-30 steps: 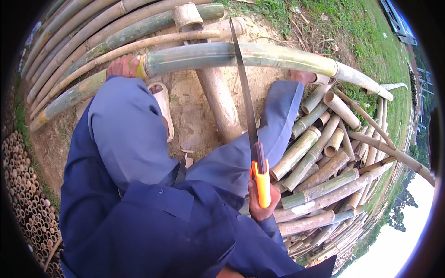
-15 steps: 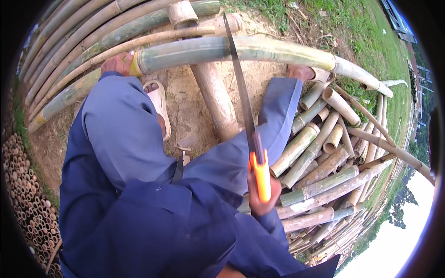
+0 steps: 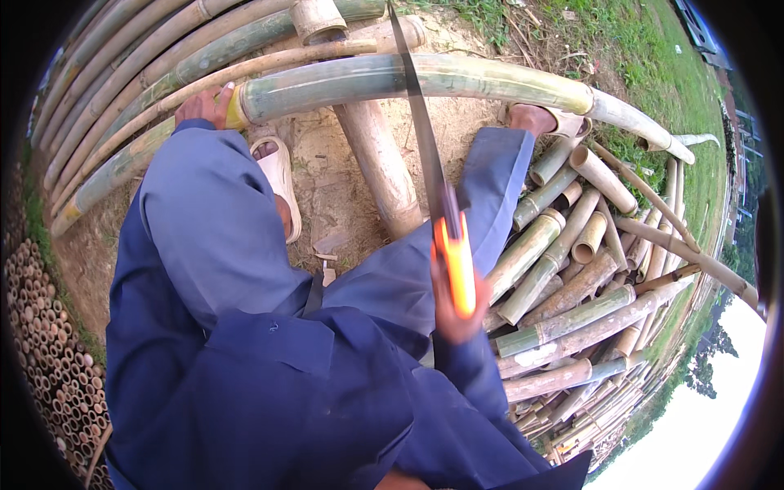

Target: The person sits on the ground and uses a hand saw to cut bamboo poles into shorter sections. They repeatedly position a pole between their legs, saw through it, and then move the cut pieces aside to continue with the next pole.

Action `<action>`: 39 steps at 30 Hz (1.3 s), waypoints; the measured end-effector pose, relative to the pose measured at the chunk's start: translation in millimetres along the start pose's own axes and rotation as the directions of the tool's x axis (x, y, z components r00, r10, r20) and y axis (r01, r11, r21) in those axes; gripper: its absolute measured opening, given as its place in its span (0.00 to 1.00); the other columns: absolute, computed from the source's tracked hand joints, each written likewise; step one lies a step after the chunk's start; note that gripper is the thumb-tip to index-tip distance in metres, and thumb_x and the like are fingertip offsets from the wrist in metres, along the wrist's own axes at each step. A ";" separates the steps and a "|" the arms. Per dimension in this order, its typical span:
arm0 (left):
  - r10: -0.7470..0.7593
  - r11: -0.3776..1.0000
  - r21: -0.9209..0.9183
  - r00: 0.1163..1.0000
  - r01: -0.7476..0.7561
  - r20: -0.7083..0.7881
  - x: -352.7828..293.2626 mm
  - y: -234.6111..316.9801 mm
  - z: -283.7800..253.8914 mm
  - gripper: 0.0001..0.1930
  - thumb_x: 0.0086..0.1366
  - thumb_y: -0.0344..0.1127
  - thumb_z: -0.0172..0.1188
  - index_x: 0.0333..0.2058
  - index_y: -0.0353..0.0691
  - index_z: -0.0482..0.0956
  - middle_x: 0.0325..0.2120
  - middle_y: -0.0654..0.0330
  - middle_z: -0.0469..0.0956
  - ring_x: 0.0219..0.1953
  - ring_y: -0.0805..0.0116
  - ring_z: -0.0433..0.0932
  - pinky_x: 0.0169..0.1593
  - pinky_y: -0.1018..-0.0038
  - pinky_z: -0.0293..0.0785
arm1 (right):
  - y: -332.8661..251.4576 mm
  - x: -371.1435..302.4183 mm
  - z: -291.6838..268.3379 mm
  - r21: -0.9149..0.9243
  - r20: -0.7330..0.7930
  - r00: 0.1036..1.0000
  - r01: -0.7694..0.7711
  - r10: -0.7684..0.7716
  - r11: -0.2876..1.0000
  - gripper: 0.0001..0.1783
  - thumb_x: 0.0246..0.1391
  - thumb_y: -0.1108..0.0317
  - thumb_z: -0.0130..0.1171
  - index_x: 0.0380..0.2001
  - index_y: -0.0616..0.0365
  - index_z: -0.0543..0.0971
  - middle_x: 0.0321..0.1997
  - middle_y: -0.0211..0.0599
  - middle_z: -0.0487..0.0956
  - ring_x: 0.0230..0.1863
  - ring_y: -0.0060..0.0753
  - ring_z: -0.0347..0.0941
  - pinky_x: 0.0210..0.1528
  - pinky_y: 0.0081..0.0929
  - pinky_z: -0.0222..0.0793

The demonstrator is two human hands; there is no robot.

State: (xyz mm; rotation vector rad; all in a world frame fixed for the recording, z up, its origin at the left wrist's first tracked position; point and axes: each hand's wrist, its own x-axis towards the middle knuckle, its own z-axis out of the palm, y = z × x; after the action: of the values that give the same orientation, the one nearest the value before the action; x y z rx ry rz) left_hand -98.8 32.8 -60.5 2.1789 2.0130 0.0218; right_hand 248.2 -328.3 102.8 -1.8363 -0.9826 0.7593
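A long green bamboo pole (image 3: 367, 77) lies crosswise in front of me, resting on a thick bamboo log (image 3: 380, 167). My left hand (image 3: 204, 106) grips the pole's cut left end. My right hand (image 3: 456, 314) is closed on the orange handle of a hand saw (image 3: 425, 147), whose long dark blade runs up across the pole near its middle. My blue-clad legs spread either side of the log, a pale sandal (image 3: 278, 175) on the left foot, the right foot (image 3: 535, 118) pressed by the pole.
Cut bamboo pieces (image 3: 572, 278) lie heaped at the right. Long bamboo poles (image 3: 122, 82) lie stacked at upper left. Bundled bamboo ends (image 3: 45, 351) show at lower left. Grass (image 3: 653, 57) lies beyond; sandy dirt (image 3: 335, 188) is underfoot.
The saw has slid forward across the pole, its blade tip now farther up and its handle higher. The left hand keeps its hold on the pole's end.
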 end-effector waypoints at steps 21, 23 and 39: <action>0.361 0.848 0.396 0.931 -0.352 0.053 2.4 -17.6 9.6 0.34 0.70 0.68 0.48 0.62 0.51 0.77 0.51 0.41 0.80 0.56 0.43 0.78 0.60 0.47 0.68 | 26.9 2.6 -0.4 -0.049 0.002 1.000 -0.022 0.022 0.999 0.07 0.59 0.72 0.66 0.36 0.66 0.83 0.21 0.38 0.79 0.25 0.24 0.75 0.30 0.28 0.72; 0.134 0.980 0.150 0.991 -0.130 -0.014 5.9 -17.1 13.7 0.35 0.68 0.70 0.48 0.60 0.49 0.78 0.51 0.40 0.81 0.56 0.42 0.77 0.61 0.48 0.67 | 2.6 -47.3 -30.2 0.047 0.031 1.000 -0.002 0.001 0.999 0.18 0.57 0.77 0.65 0.51 0.70 0.82 0.32 0.44 0.86 0.35 0.29 0.84 0.40 0.27 0.77; 0.144 0.983 0.106 0.987 -0.150 0.068 39.3 -27.6 26.6 0.26 0.71 0.62 0.47 0.55 0.53 0.80 0.52 0.45 0.80 0.57 0.45 0.77 0.61 0.52 0.69 | -13.5 -43.6 -27.4 -0.014 -0.018 0.998 0.060 -0.060 0.998 0.20 0.59 0.75 0.64 0.54 0.69 0.81 0.39 0.48 0.87 0.36 0.25 0.84 0.42 0.27 0.77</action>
State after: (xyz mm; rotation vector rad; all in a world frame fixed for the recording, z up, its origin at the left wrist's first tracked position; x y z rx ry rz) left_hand -119.3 70.5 -94.7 2.3619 1.8591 -0.1378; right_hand 244.4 -373.4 130.8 -1.8144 -1.0285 0.6996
